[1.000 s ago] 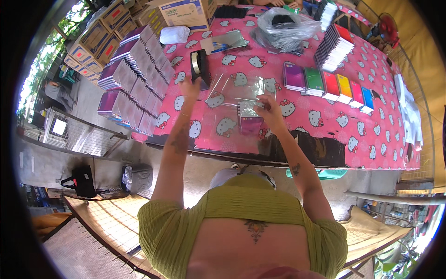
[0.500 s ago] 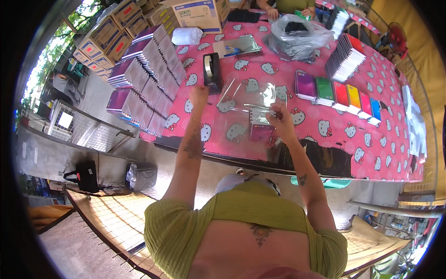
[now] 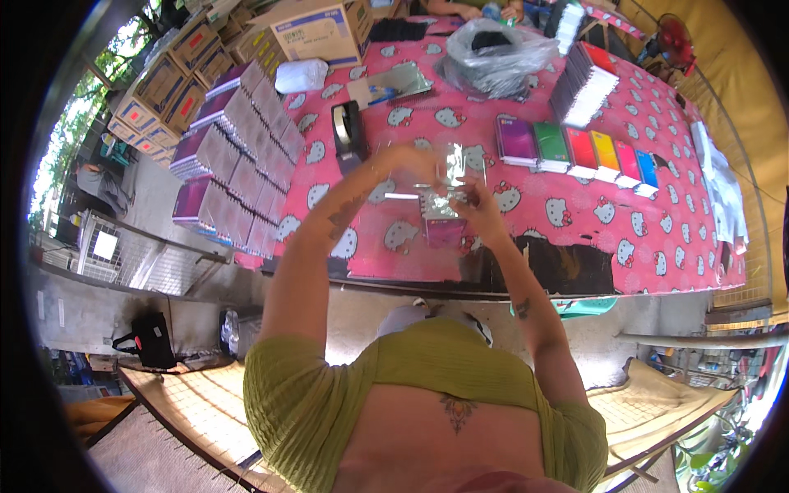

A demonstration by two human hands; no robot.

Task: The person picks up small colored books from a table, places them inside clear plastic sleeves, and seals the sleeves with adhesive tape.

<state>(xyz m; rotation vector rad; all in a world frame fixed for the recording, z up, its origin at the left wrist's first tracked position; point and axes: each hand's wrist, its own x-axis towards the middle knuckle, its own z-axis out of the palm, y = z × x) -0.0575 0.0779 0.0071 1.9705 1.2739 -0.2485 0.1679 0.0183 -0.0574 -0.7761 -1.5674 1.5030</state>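
Note:
In front of me a small purple spiral notebook (image 3: pixel 445 232) lies on the table under a sheet of clear, shiny plastic film (image 3: pixel 454 164). My right hand (image 3: pixel 481 212) is at the notebook's upper right, its fingers pinched on the film. Over the film's upper left part is my left hand (image 3: pixel 413 167), smeared by motion, so its fingers and anything in them cannot be made out. A black tape dispenser (image 3: pixel 350 141) with a roll of tape stands just left of that hand.
Tall stacks of notebooks (image 3: pixel 238 156) stand at the left. A row of colored notebooks (image 3: pixel 567 149) and a notebook stack (image 3: pixel 585 86) are at the right. Farther back are a clear plastic bag (image 3: pixel 497 70), a cardboard box (image 3: pixel 322 34) and another person's hands (image 3: pixel 511 11).
My left hand has moved from the tape dispenser rightward to the film over the notebook. My right hand stays at the film. The whole view has shifted slightly.

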